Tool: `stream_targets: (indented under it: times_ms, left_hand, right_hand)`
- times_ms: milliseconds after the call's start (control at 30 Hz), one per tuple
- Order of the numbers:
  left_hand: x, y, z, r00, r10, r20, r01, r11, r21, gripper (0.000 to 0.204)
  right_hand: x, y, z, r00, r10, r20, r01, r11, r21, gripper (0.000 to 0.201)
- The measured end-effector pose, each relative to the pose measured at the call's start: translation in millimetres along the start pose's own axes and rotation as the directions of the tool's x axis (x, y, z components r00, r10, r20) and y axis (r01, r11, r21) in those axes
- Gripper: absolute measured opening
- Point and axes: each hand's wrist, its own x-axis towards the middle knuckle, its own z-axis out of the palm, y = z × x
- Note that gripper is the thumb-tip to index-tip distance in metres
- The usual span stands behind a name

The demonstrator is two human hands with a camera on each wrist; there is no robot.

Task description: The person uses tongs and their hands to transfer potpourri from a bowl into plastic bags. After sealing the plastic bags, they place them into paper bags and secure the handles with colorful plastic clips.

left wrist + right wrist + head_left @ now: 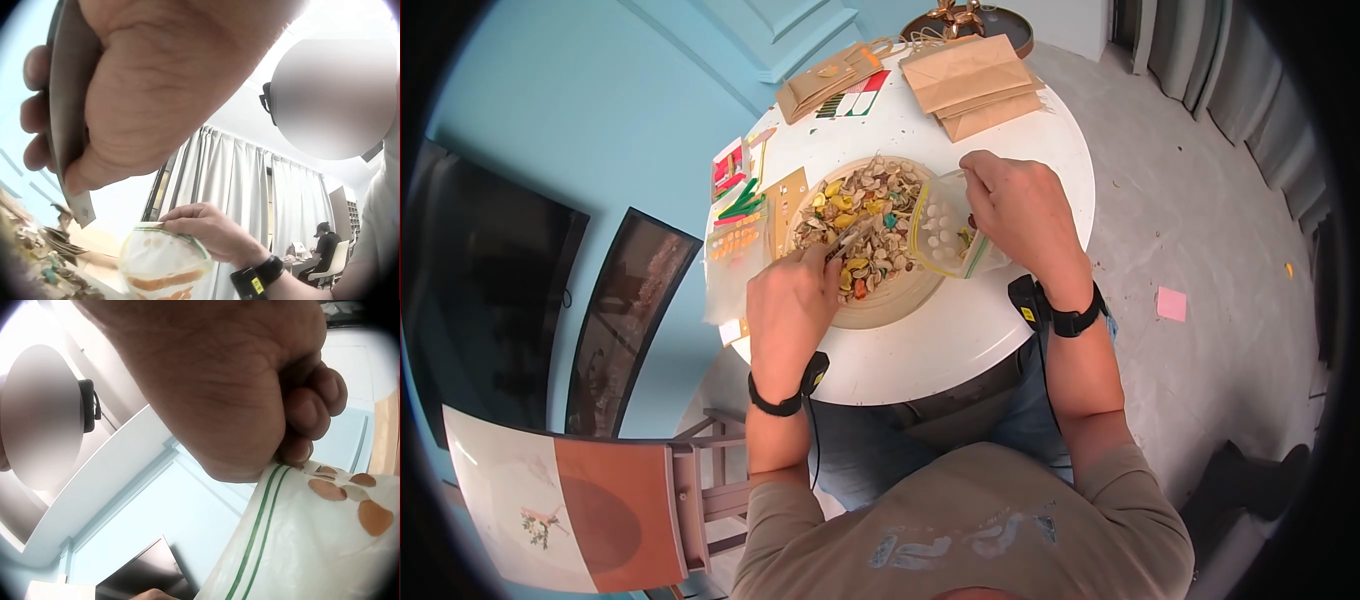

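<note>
A round tray [890, 312] on the white table holds a heap of dried pieces [875, 190], mostly tan, with yellow, teal and orange ones among them. Over its left part, my left hand [793, 300] grips a pair of metal tongs [67, 119], their tips down among the pieces. My right hand [1025, 205] pinches the top edge of a clear zip bag [945, 235] with a green strip, at the tray's right side. Pale round pieces show in the bag, and orange-brown ones in the right wrist view.
Brown paper bags [975, 85] lie at the back of the table, with another stack [830, 80] beside them. At the left are green and red strips [740, 200] and a clear bag of orange pieces [735, 245]. Another person [324, 250] sits in the background.
</note>
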Motion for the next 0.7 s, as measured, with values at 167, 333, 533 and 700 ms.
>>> stream_targets:
  times_ms: [167, 333, 533, 700]
  left_hand:
    - [0, 23, -23, 0.995, 0.069, -0.075, -0.075, 0.994, -0.082, 0.015]
    - [13, 53, -9, 0.975, 0.221, -0.035, -0.223, 0.960, -0.170, 0.024]
    - [14, 34, -12, 0.993, 0.119, 0.011, -0.114, 0.971, -0.210, 0.030]
    - [17, -2, 4, 0.998, 0.006, 0.061, -0.004, 0.999, -0.031, 0.031]
  right_hand:
    - [0, -1, 0, 1.000, 0.001, 0.018, -0.001, 1.000, -0.008, 0.016]
    - [-1, 0, 0, 1.000, 0.006, -0.009, -0.005, 1.000, 0.025, 0.016]
    - [-1, 3, -5, 0.999, 0.033, 0.014, -0.034, 0.999, 0.015, 0.016]
    - [-2, 4, -7, 1.000, 0.018, -0.009, -0.018, 1.000, -0.015, 0.017]
